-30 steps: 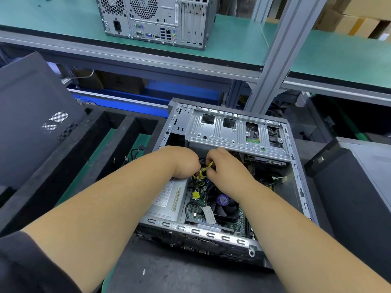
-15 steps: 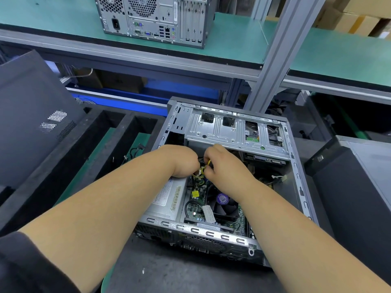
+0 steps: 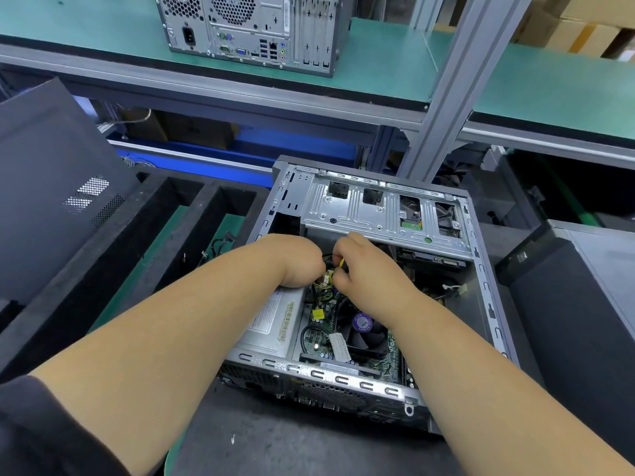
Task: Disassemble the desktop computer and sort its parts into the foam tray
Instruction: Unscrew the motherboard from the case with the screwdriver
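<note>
Since the earlier frames little had moved: both hands stayed at the same spot inside the case (image 3: 488, 269), and the right hand (image 3: 364, 269) had shifted only slightly on the wires (image 3: 328, 278).

The case lay on its side, open, on the dark mat (image 3: 275, 441), just right of the foam tray (image 3: 113, 255). Both forearms reached in from the near edge. The left hand (image 3: 295, 261) was curled, knuckles up, over the yellow-and-black wires above the board (image 3: 323, 334); its fingertips were hidden, so whether it gripped them could not be told. The right hand was curled against it, thumb and fingers pinching a yellow wire.

The power supply (image 3: 275, 324) sat in the case under the left wrist. The fan (image 3: 364, 333) sat just below the right hand. The drive cage (image 3: 378, 214) spanned the far side of the case.

The tray held a small cable (image 3: 220, 243) in one slot. A dark panel (image 3: 51, 187) leaned at the left. A second tower (image 3: 254, 29) stood upright on the green shelf (image 3: 378, 60) behind. Another dark case (image 3: 584, 304) stood at the right.
</note>
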A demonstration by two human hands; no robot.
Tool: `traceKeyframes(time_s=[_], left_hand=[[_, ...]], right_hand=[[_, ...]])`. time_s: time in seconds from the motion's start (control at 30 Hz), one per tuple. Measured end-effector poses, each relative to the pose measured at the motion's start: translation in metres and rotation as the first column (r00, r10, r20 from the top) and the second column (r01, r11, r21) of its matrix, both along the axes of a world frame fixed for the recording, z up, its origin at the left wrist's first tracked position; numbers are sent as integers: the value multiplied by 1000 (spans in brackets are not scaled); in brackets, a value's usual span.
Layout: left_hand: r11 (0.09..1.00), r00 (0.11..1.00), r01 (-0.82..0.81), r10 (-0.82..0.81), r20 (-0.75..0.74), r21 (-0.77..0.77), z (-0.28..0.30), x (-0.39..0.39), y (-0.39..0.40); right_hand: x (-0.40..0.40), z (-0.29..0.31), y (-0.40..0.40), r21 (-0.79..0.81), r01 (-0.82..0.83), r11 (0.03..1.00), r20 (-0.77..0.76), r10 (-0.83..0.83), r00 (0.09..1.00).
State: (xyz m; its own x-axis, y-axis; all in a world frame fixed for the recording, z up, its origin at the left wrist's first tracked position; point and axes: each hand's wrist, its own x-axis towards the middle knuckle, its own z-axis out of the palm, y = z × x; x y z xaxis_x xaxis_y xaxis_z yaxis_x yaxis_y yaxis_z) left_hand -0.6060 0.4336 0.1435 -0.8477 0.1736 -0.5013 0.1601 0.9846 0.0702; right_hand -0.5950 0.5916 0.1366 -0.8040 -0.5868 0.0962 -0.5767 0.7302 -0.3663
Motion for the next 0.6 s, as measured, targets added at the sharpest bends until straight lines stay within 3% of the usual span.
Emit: traceKeyframes(time_s=[0.33, 0.5, 0.6], left_hand=[[999, 1000, 9, -9, 1, -34, 0, 0, 2], [996, 998, 29, -24, 51, -89, -2, -5, 4], [996, 998, 22, -17, 58, -87, -3, -6, 4]], right_hand=[[0, 0, -1, -125, -5, 992, 63, 13, 998], [-6, -6, 0, 39, 123, 992, -100, -119, 988], [-7, -8, 1, 1, 140, 990, -84, -139, 987]])
